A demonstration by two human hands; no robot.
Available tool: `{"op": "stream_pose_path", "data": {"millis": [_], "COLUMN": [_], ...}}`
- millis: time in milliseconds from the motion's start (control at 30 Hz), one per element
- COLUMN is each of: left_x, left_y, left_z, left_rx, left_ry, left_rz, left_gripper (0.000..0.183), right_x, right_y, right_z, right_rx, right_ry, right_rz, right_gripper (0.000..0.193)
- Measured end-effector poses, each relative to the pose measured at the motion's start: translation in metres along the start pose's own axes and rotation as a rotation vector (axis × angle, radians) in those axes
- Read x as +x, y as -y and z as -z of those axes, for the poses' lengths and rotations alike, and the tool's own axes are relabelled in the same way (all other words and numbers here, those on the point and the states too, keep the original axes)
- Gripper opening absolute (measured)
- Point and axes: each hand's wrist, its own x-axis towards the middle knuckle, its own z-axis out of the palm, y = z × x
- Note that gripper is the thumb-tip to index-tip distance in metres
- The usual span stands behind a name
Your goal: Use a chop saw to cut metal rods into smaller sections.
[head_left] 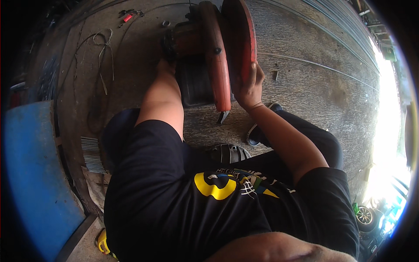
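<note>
A red and black chop saw [217, 65] with a curved handle stands on the worn floor in front of me. My right hand [250, 88] is closed on the near edge of its round red blade guard [245, 32]. My left hand [166, 66] reaches to the motor end on the saw's left; its fingers are in shadow and hidden by the machine. The saw's dark base [194, 83] shows under the motor. From the handle's lower end sticks a small metal tip [223, 117].
Long metal rods [336, 30] lie at the upper right. A looped cord [104, 43], a small red item [127, 18] and a metal ring [166, 23] are on the floor at the upper left. A blue panel [37, 174] stands left, near a stack of short rods [92, 155].
</note>
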Motion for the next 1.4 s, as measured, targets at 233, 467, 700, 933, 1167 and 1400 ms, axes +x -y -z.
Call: {"op": "stream_pose_path", "data": {"millis": [233, 467, 700, 933, 1167, 1400], "left_x": [-0.001, -0.001, -0.017, -0.04, -0.058, -0.021], "left_y": [-0.017, -0.024, -0.021, -0.03, -0.022, 0.063], "left_z": [0.009, 0.017, 0.042, 0.071, 0.103, 0.125], "left_rx": [-0.021, -0.603, -0.956, -1.17, -1.197, -0.957], "left_ry": [-0.025, -0.209, -0.399, -0.566, -0.657, -0.475], "left_rz": [0.24, 0.536, 0.658, 0.743, 0.772, 0.76], "left_gripper": [0.035, 0.034, 0.034, 0.035, 0.035, 0.039], "right_x": [0.001, 0.002, 0.001, 0.025, 0.12, 0.107], "right_y": [0.002, 0.002, 0.004, 0.024, 0.093, 0.197], "right_z": [0.001, 0.001, 0.001, 0.026, 0.066, -0.002], "right_rx": [-0.003, -0.017, -0.018, 0.071, 0.074, 0.58], "right_ry": [0.005, 0.006, 0.003, 0.027, -0.199, 0.31], "right_rz": [-0.005, -0.014, -0.027, -0.118, 0.05, 0.233], "right_gripper": [0.084, 0.083, 0.082, 0.07, 0.02, 0.016]}}
